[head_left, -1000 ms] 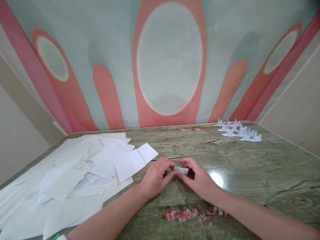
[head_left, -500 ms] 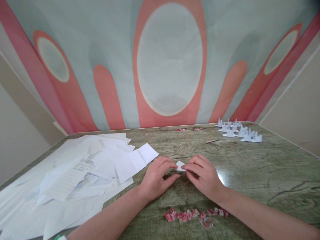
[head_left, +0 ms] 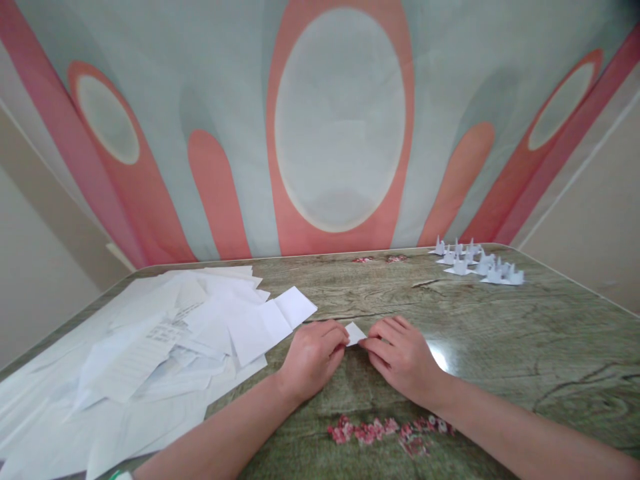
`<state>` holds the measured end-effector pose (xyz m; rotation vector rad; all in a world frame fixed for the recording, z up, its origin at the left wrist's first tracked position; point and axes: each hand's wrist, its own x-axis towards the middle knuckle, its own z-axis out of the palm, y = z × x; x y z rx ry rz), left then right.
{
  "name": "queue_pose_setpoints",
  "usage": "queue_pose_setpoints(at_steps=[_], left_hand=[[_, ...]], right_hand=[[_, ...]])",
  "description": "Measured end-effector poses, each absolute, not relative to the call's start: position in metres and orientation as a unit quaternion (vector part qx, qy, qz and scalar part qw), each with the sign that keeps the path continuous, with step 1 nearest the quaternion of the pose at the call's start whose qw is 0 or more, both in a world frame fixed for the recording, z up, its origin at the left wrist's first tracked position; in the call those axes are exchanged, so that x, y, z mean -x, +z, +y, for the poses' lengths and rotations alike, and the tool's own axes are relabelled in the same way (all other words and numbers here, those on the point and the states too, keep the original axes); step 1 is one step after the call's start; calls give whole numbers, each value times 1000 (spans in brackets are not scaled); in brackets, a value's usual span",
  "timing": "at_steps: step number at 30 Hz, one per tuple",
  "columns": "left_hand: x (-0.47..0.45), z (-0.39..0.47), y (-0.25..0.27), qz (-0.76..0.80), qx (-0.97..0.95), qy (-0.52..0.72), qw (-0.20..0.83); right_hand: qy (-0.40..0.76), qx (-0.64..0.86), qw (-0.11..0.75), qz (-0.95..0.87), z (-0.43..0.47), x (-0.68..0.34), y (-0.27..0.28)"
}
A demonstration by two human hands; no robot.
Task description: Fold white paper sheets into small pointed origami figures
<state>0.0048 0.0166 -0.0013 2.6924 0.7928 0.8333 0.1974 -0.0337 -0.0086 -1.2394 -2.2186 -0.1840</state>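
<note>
A small folded piece of white paper (head_left: 355, 333) lies low over the table between both hands, a pointed corner facing away from me. My left hand (head_left: 316, 353) is closed on its left edge, the fingers curled and the thumb tucked beneath. My right hand (head_left: 400, 357) pinches its lower right corner between fingertips and thumb. The fingers cover the paper's sides, so how it is folded underneath is hidden.
A spread heap of white paper sheets (head_left: 150, 353), some printed, covers the table's left side. Several folded paper cranes (head_left: 485, 265) stand at the far right corner. Pink flower prints (head_left: 367, 431) mark the wood-grain table (head_left: 525, 353). A patterned backdrop (head_left: 340, 120) rises behind.
My left hand has closed, its thumb drawing in toward the fingers. The paper has shifted slightly left and shows a larger triangular face. My right hand has moved a little lower.
</note>
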Motion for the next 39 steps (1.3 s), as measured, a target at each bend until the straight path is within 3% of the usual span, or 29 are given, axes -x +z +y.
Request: queue_pose_setpoints(at_steps=[13, 39], left_hand=[[-6, 13, 6, 284, -923, 201, 161], [-5, 16, 2, 297, -906, 223, 202]], right_hand=[[87, 551, 335, -759, -22, -209, -18], [172, 565, 350, -727, -14, -213, -21]])
